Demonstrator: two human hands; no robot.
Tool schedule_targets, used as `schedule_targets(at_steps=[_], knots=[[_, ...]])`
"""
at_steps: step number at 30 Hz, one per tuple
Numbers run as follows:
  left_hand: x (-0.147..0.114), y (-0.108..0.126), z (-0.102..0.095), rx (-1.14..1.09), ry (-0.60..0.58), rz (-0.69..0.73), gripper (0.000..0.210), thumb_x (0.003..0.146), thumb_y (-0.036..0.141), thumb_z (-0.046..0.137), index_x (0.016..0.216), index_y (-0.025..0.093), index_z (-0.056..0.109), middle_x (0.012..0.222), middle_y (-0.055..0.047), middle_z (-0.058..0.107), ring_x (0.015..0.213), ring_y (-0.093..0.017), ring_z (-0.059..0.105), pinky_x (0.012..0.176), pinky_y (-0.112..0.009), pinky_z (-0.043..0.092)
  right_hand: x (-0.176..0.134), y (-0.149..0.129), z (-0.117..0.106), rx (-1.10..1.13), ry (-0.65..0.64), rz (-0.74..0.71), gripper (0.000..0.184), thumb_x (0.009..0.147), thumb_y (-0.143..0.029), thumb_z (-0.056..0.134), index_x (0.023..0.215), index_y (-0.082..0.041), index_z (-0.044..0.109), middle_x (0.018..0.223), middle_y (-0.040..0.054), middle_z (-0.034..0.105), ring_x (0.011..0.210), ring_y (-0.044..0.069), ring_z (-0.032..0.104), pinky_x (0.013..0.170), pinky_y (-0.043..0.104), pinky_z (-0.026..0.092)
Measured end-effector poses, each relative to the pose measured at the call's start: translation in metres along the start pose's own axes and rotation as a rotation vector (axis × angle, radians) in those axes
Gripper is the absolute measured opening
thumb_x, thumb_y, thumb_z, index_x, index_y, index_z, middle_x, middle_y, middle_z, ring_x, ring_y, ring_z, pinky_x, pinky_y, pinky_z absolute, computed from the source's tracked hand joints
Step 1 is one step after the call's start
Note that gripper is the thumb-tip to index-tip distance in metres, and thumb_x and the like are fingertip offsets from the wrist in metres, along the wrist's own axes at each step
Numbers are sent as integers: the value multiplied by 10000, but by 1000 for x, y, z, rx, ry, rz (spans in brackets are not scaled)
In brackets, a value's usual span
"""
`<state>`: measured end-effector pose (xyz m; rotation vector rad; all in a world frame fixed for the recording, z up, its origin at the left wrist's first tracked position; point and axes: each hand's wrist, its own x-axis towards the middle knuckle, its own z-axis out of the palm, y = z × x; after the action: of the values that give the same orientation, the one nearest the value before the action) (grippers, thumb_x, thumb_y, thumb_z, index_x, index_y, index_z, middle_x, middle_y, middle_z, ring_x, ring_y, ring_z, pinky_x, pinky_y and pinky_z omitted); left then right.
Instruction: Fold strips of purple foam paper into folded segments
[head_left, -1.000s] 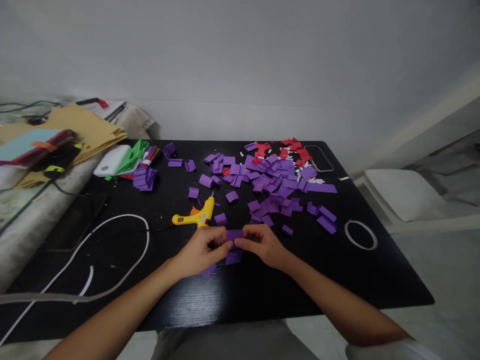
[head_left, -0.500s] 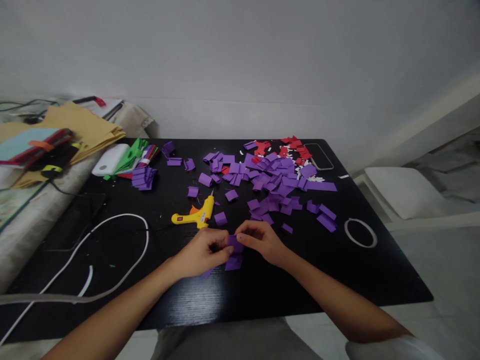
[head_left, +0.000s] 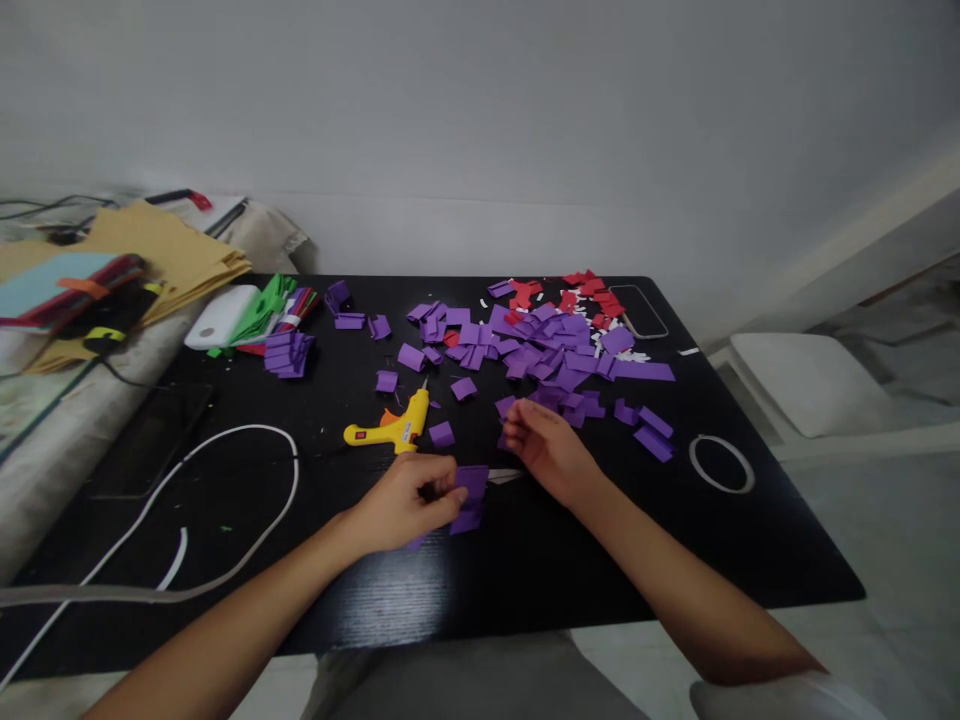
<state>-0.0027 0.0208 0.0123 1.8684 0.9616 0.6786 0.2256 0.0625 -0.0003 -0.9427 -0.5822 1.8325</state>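
My left hand point(head_left: 416, 503) pinches a folded purple paper piece point(head_left: 472, 481) between thumb and fingers, just above the black table. Part of another purple bit shows under that hand. My right hand point(head_left: 551, 450) is apart from the paper, its fingers curled in; whatever they may hold is hidden. A thin, pale pointed thing, like scissor blades point(head_left: 505, 476), lies below the right fingers, partly covered. Just beyond my left hand rests a yellow glue gun point(head_left: 390, 430), its nozzle pointing away. Single purple pieces point(head_left: 441, 434) lie beside it.
Folded purple papers point(head_left: 551, 345) are heaped across the middle, with red scraps point(head_left: 592, 290) behind. A white ring point(head_left: 721, 465) lies at right. A white cable point(head_left: 292, 470) loops at left, near green strips point(head_left: 262, 308) and brown envelopes point(head_left: 165, 250). A wall stands behind.
My right hand has let go of the folded purple paper and moved up and right, its fingers curling. The pale pointed thing has come into view. My left hand stays on the paper.
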Motion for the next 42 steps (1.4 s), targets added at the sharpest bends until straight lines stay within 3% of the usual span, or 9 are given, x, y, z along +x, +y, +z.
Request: schedule_targets(at_steps=[2,4,8,12,17,29,36,42], knots=[[-1,-1,0,-1,18,-5,335,924,267,578,628,183,444,579,65,427,537,-74,379,525,-193,312,3,-3,-1,66,84,23,387,692,-500,952,779,-194,731,688,-39,660,623,88,615,592,202,527],[-1,-2,-1,-13,32,-13,343,944,281,576,637,182,459,579,65,426,537,-76,382,525,-195,317,3,-1,-1,34,79,50,427,701,-563,927,808,-193,744,618,-46,628,592,96,611,574,209,525],[-1,-5,-2,-49,44,-8,373,980,332,572,654,177,480,576,65,425,535,-77,381,527,-202,320,-9,9,5,-282,-105,50,505,753,-651,847,743,-158,740,625,-1,666,577,113,618,588,241,514],[-1,-5,-2,-50,27,-12,383,988,335,570,653,175,477,577,68,408,538,-77,368,526,-203,307,-20,16,11,-547,-295,-77,506,783,-662,812,774,-165,720,650,-16,638,576,110,586,585,250,471],[-1,-3,-1,-55,6,-5,392,1005,330,555,654,170,485,586,65,420,544,-75,382,534,-199,316,-25,16,14,-684,-274,-173,470,863,-607,754,708,-171,670,612,-24,576,569,110,527,569,256,424],[0,-5,0,2,101,101,361,1008,266,578,677,175,468,605,73,403,565,-73,379,553,-194,312,-26,15,17,-668,-246,-148,493,835,-632,772,683,-182,641,610,-22,584,560,114,532,564,258,433],[-1,-9,2,-49,152,45,358,978,267,597,654,176,475,579,75,385,544,-75,351,524,-193,299,-25,19,15,-673,-262,-105,479,805,-627,802,719,-182,645,619,-25,604,559,114,553,569,255,447],[0,-6,2,-97,191,-13,267,964,315,614,748,160,591,646,39,503,602,-97,448,574,-207,383,-24,23,11,-616,-290,-67,405,780,-545,859,748,-188,670,638,-28,629,578,115,571,604,260,457]])
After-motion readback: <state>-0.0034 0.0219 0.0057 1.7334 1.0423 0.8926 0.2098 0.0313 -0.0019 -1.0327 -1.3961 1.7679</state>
